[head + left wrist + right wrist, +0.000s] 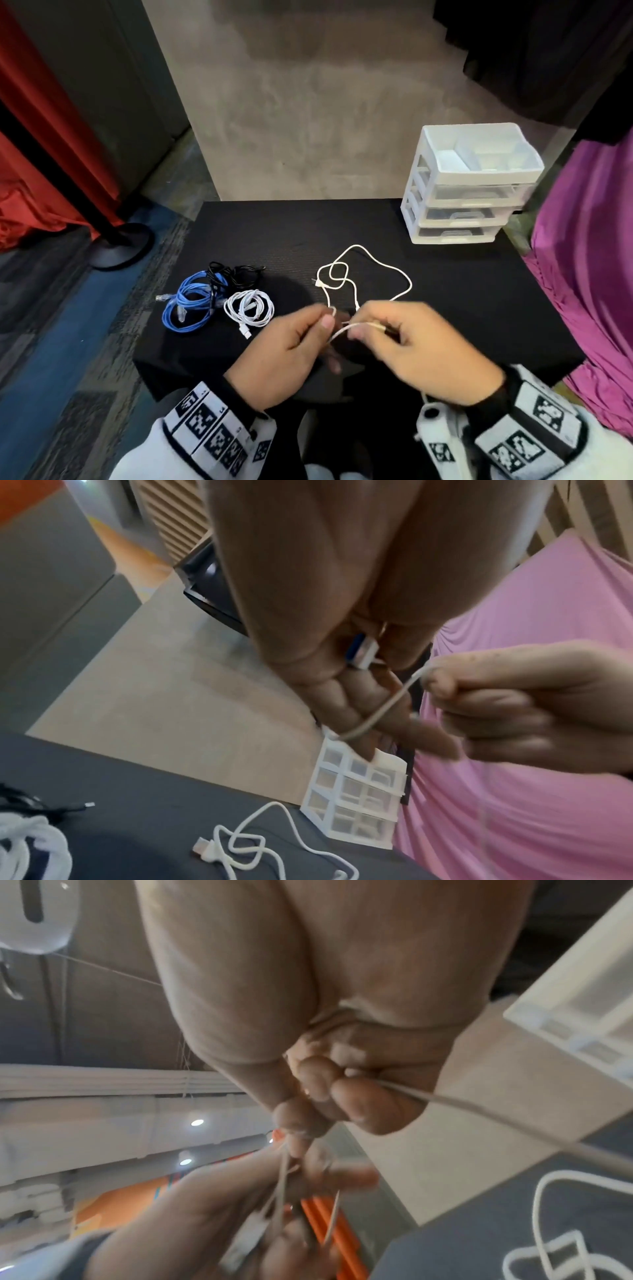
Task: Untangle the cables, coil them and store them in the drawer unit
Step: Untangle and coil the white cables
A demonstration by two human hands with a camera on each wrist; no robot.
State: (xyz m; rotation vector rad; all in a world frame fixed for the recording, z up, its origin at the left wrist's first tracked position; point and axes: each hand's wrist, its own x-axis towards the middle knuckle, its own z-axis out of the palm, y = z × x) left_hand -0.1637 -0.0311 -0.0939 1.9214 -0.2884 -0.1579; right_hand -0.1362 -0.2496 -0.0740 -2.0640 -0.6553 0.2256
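Note:
A loose white USB cable point(357, 246) lies in crossing loops on the black table point(452, 301), and its near end rises to both hands at the front centre. My left hand point(325, 325) pinches the white plug point(364, 653) between thumb and fingers, with the cable point(387, 708) draped across its fingers. My right hand point(363, 330) pinches the same cable point(479, 1107) a little to the right, its fingers point(346, 1096) curled round it. The white drawer unit point(469, 185) stands at the table's back right, drawers pushed in.
Three coiled cables lie at the left of the table: blue point(191, 303), black point(236, 272) and white point(250, 306). A pink cloth point(589, 257) hangs at the right edge. A red curtain point(37, 144) and a stand base point(120, 245) are on the floor at left.

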